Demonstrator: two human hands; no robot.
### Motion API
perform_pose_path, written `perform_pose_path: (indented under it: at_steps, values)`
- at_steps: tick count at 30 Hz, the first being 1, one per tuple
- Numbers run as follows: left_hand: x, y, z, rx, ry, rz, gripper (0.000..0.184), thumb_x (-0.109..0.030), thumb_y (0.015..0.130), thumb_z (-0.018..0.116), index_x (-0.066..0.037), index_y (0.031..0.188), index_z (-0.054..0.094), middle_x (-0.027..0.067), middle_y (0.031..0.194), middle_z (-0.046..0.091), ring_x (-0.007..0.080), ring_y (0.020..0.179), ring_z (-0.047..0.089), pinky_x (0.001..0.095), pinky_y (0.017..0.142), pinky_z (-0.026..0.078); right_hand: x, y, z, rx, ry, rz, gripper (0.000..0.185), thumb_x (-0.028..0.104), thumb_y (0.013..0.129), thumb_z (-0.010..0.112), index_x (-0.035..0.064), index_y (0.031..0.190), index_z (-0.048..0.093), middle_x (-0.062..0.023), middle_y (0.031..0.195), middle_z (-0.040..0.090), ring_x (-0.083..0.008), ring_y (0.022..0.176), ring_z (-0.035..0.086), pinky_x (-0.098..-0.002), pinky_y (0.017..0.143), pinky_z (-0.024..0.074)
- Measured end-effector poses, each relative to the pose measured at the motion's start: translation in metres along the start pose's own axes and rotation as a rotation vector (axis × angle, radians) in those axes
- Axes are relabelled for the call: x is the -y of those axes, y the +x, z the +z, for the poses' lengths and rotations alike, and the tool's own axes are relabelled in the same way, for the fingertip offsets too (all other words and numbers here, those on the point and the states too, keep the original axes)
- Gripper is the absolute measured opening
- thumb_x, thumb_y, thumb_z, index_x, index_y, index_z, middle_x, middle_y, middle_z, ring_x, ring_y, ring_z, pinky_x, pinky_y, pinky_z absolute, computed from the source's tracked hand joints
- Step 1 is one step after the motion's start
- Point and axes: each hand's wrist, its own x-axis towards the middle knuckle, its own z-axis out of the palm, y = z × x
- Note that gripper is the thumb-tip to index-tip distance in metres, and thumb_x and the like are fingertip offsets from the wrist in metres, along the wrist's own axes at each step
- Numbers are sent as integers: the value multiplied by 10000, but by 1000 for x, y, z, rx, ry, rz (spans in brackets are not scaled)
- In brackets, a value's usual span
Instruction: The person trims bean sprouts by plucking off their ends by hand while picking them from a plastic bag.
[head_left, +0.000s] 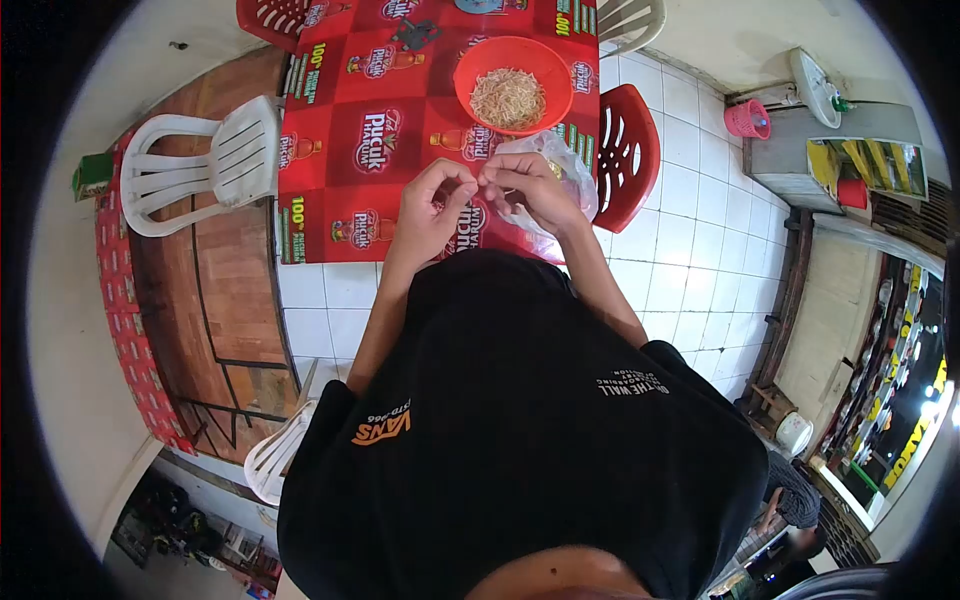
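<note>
My left hand (438,203) and my right hand (536,190) meet over the near part of the table, thumbs and fingers pinched together. Whatever sits between the fingertips is too small to make out. Just beyond them stands an orange-red plastic basin (515,52) with a heap of pale, thin strands like bean sprouts (508,98) in it. A clear plastic bag (577,178) lies beside and partly behind my right hand; its contents are mostly hidden.
A red printed cloth covers the table (430,110). A dark crumpled item (416,36) and a bluish dish (480,4) lie farther back. A white chair (205,165) stands left, a red chair (628,155) right. Another person (796,497) is at lower right.
</note>
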Motion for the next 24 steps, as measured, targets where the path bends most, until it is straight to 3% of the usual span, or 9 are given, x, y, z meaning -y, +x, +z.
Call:
perform_pose_path:
  at_steps: [3,6,7,11,14,17,21,23,24]
  values:
    - [21,-11,-4,-45,-53,-104,60,-67,958,662,-27,978,622,-11,847,631,41,726,554,210,617,426,-35,26,-19,-120,-555,-214,165,167,891,688,9,914,729,-82,758,707,-159,634,667,-300,594,513]
    - [27,-18,-12,-134,-23,-158,67,-96,969,656,-35,980,629,-26,843,627,23,714,521,197,604,400,-58,42,-29,-141,-1054,-251,180,204,827,720,36,883,748,-139,792,724,-252,702,710,-375,670,548]
    - [28,-20,-15,-155,-7,-186,73,-104,972,652,-35,981,629,-26,839,627,21,719,523,194,606,398,-69,51,-31,-112,-1104,-128,163,239,797,736,95,866,769,-139,843,730,-286,796,719,-415,729,559]
    - [41,-24,-26,-161,29,-238,113,-146,994,637,-42,1035,625,4,902,658,37,739,578,188,556,421,-108,77,-35,36,-1335,-61,175,286,805,714,142,881,778,-96,857,740,-297,855,715,-433,779,567]
    - [45,-26,-29,-184,26,-289,115,-138,990,640,-30,1028,632,11,900,667,52,748,584,208,595,430,-130,90,-42,57,-1361,-215,174,265,830,718,127,917,777,-115,830,734,-318,804,708,-433,718,550]
    - [52,-27,-31,-180,14,-326,114,-131,984,644,-23,1019,640,16,894,662,62,747,575,224,633,437,-126,91,-46,85,-1293,-170,176,230,840,729,108,955,780,-131,849,734,-276,750,710,-404,705,555]
    - [64,-25,-28,-166,121,-400,110,-128,978,651,-28,1024,642,17,911,650,70,734,562,227,633,445,-100,80,-43,93,-865,-153,183,157,869,742,51,1015,773,-99,864,754,-150,687,680,-310,635,547]
    - [74,-24,-22,-150,24,-356,106,-132,977,657,-36,1020,646,7,914,643,65,732,554,219,636,443,-80,68,-31,87,-488,-59,165,136,885,746,38,1015,773,-66,846,755,-101,672,649,-268,611,530]
    - [79,-23,-19,-139,-26,-332,104,-134,976,659,-40,1018,647,1,915,640,62,731,550,215,638,442,-71,63,-25,89,-466,-81,167,141,898,741,28,1018,770,-53,844,750,-81,676,634,-252,604,521]
